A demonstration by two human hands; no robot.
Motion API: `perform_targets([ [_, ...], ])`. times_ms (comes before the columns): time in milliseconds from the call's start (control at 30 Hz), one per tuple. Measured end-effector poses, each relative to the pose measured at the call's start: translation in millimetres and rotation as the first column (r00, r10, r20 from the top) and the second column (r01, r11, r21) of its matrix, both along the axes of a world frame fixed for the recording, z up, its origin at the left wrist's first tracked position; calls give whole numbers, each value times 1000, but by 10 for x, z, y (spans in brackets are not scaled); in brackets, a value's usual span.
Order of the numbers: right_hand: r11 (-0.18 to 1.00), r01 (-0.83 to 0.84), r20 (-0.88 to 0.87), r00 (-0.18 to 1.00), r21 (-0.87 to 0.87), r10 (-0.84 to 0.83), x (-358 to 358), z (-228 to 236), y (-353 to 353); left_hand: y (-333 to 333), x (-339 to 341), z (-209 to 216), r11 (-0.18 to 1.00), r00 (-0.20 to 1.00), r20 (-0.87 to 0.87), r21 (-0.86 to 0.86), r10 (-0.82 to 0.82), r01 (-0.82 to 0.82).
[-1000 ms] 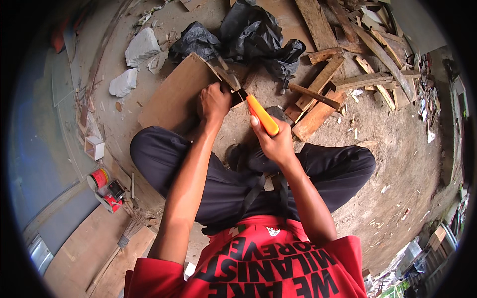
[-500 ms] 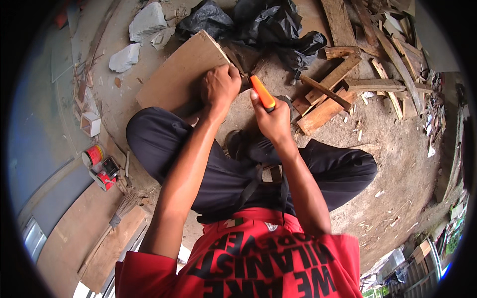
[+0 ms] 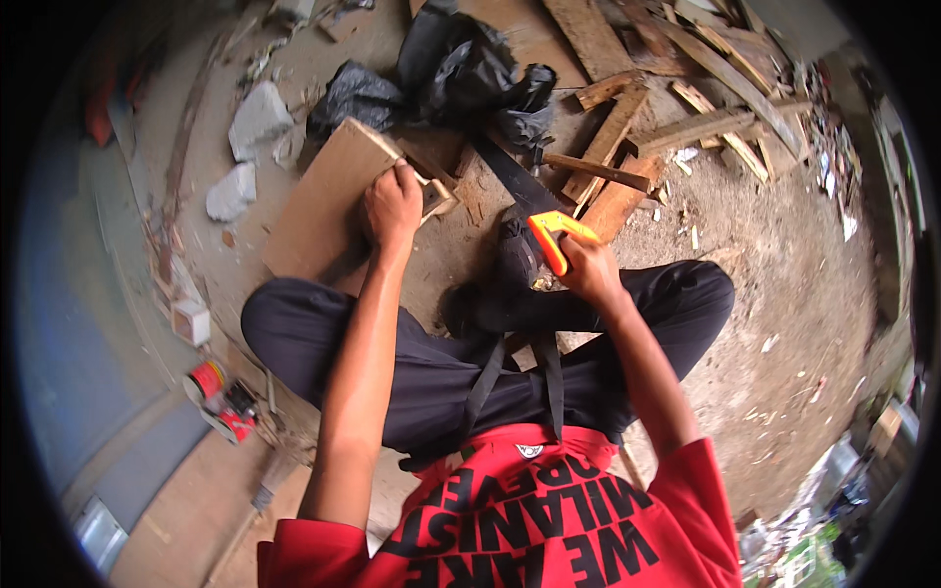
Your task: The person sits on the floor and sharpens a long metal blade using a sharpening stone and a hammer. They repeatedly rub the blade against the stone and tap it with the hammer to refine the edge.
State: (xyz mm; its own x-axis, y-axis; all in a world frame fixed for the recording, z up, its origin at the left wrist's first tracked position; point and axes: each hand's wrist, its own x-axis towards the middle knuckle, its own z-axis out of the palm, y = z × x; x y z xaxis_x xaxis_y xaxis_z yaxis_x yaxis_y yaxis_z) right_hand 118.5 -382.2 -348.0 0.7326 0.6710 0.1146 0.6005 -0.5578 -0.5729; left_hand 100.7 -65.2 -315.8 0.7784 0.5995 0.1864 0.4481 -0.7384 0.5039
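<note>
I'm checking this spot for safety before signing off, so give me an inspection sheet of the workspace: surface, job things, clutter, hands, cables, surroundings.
Surface: rough, dusty floor with scattered chips.
Job's things: wooden panel by the left hand; handsaw with an orange handle, its blade apart from the panel.
Clutter: black plastic bag beyond the panel; loose wood pieces at upper right; pale chunks at upper left.
Hands: left hand at the panel's right edge, grip partly hidden; right hand closed on the saw handle.
Cables: nothing seen.
Surroundings: red can at left.
</note>
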Motion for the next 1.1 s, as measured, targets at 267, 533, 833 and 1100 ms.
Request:
perform_targets([
  [267,829,28,245,960,-559,134,128,-805,-281,-76,-278,377,800,804,-208,124,-557,587],
  [533,992,122,12,992,43,-123,136,-448,24,164,-639,712,866,913,-46,-340,-405,367],
  [833,750,26,-244,953,661,181,-285,1163,971,226,-1084,1579,649,896,376,-625,-236,433],
  [1100,552,-63,-251,843,832,476,-512,1934,1452,-47,-1465,1805,614,858,457,-614,-235,496],
])
